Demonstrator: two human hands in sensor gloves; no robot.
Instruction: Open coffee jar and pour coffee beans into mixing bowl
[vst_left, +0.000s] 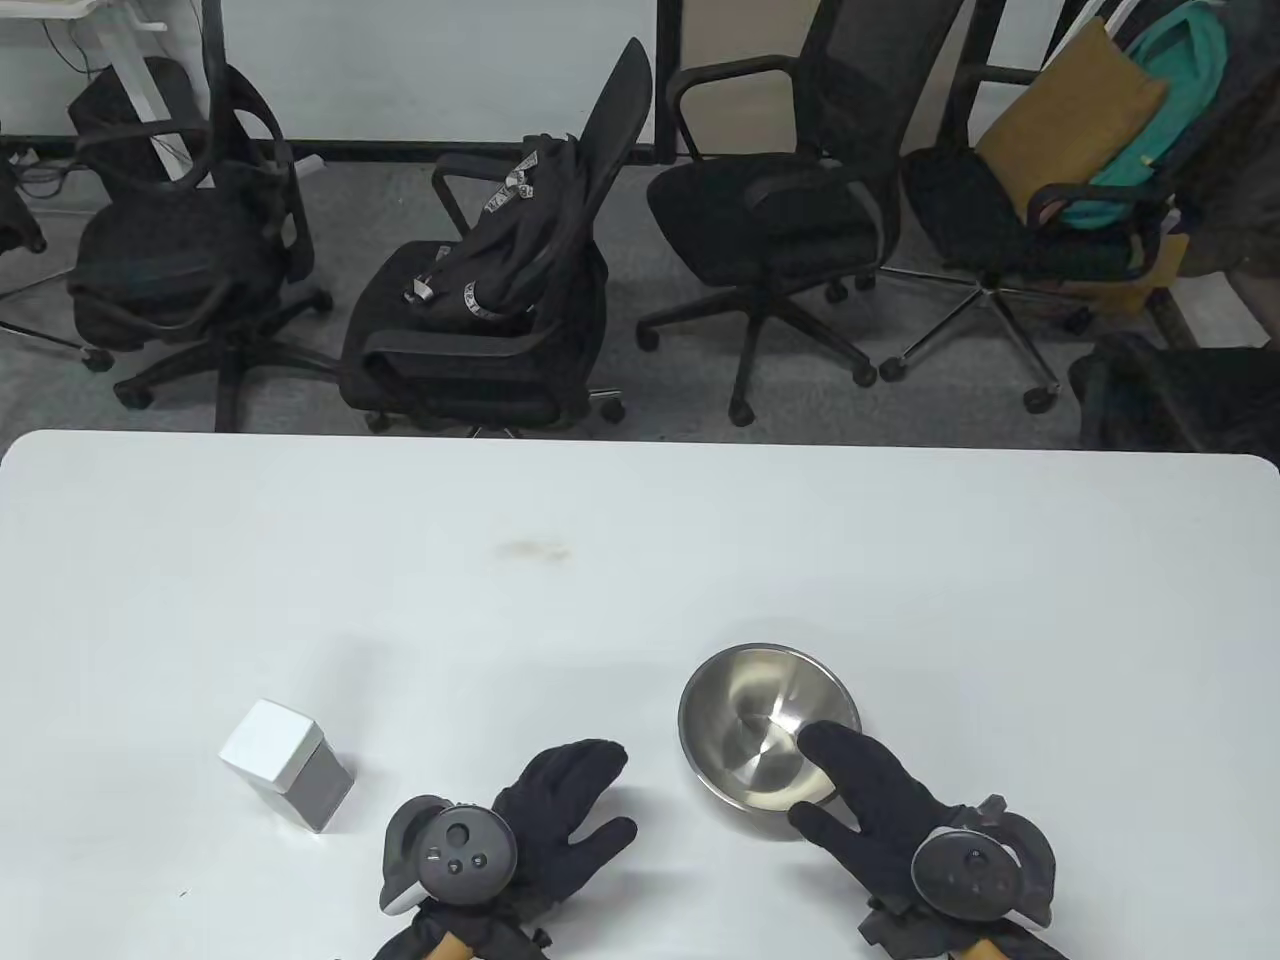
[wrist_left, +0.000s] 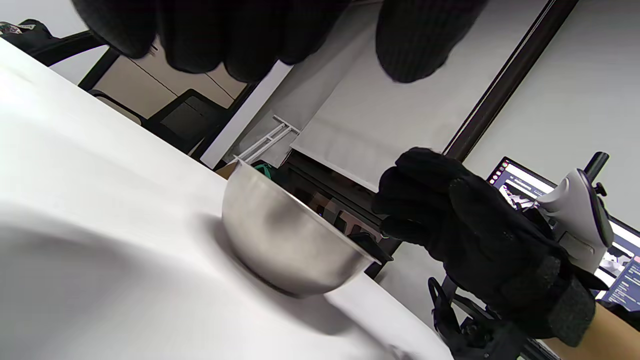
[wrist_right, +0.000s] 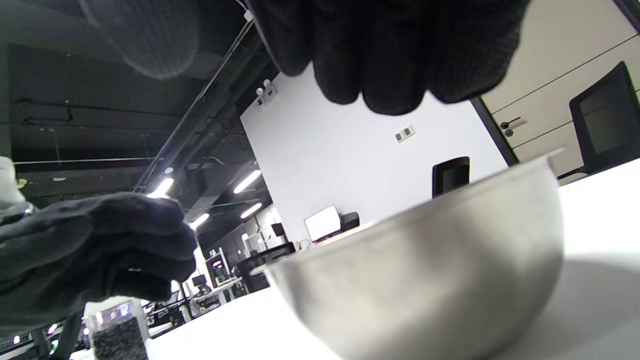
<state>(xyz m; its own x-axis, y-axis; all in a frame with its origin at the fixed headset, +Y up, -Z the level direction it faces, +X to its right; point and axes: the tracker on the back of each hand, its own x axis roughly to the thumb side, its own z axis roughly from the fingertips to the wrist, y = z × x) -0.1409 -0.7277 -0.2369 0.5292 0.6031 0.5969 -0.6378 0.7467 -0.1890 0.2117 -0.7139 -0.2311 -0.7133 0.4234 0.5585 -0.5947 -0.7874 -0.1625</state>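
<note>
Steel mixing bowl (vst_left: 768, 722) near rim hidden by right hand (vst_left: 868, 790) — grip wide; left hand (vst_left: 560, 815) spread; coffee jar (vst_left: 287, 765) contents unseen.

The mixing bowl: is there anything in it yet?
Empty. The table view shows only bare, shiny steel inside the mixing bowl; no beans. The right hand reaches over its near rim.

Behind my white tabletop (vst_left: 640, 560) I see four black office chairs (vst_left: 770, 200) on grey carpet (vst_left: 340, 200).
</note>
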